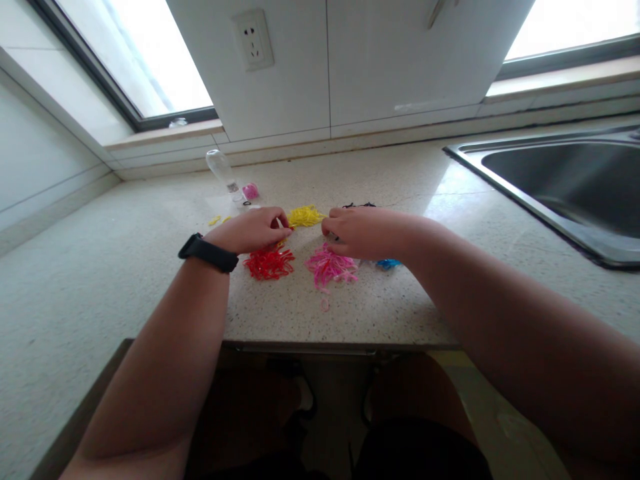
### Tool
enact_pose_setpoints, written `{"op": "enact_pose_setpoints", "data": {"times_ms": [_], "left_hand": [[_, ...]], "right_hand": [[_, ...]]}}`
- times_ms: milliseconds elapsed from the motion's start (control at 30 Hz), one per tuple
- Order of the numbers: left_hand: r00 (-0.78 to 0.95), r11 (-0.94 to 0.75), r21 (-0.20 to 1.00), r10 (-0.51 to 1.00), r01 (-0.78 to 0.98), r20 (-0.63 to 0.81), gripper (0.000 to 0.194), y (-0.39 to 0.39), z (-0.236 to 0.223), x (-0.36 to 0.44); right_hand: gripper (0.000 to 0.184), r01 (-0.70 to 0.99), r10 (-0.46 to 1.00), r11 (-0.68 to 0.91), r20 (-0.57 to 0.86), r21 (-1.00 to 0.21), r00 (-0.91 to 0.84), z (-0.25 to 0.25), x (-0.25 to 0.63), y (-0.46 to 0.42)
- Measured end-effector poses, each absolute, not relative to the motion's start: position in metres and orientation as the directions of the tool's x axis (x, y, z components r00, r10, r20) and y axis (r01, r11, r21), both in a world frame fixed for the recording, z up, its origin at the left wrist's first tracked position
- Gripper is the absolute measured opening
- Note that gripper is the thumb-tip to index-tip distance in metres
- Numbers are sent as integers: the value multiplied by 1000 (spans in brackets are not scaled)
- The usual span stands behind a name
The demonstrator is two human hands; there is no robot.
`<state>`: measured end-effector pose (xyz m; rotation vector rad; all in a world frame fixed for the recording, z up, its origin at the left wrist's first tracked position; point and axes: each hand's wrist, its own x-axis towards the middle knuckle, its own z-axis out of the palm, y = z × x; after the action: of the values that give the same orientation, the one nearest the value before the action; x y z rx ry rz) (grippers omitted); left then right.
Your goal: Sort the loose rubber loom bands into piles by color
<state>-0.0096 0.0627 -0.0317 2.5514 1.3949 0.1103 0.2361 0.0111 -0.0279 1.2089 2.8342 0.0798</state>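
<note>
My left hand [257, 230], with a dark band [207, 252] on its wrist, is just above a heap of red rubber bands [270, 263]. Its thumb and index finger are pinched together, and a bit of red shows at their tips. My right hand [367, 231] is over the far edge of a pink rubber band heap [331, 265], its fingers curled towards the thumb. Something small and dark shows between them, too small to make out. Yellow rubber bands [305, 215] lie between and beyond both hands. Blue rubber bands [388, 264] are partly hidden under my right wrist.
Black rubber bands [370, 205] lie behind my right hand. A clear bottle [221, 173] and a small pink object [251, 191] are at the back left. A metal sink [545, 220] is set into the speckled counter [310, 320] on the right. The tiled wall rises behind.
</note>
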Motion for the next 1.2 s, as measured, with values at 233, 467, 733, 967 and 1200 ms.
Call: {"op": "enact_pose_setpoints", "data": {"times_ms": [233, 467, 733, 967, 1200], "left_hand": [[542, -510, 250, 837, 823, -77, 37, 63, -32, -10], [536, -502, 247, 839, 829, -92, 40, 63, -31, -9], [535, -505, 222, 838, 834, -104, 42, 61, -29, -9], [541, -512, 217, 835, 832, -104, 44, 64, -31, -11], [539, -509, 222, 836, 832, -102, 44, 66, -34, -12]], "right_hand": [[33, 692, 696, 716, -16, 92, -718, -32, 237, 13], [29, 691, 696, 718, -45, 88, -717, -31, 237, 12], [28, 693, 698, 715, -54, 90, -714, -32, 236, 12], [30, 684, 690, 723, -48, 98, -722, -31, 235, 10], [31, 682, 687, 726, -57, 85, -724, -29, 235, 10]]}}
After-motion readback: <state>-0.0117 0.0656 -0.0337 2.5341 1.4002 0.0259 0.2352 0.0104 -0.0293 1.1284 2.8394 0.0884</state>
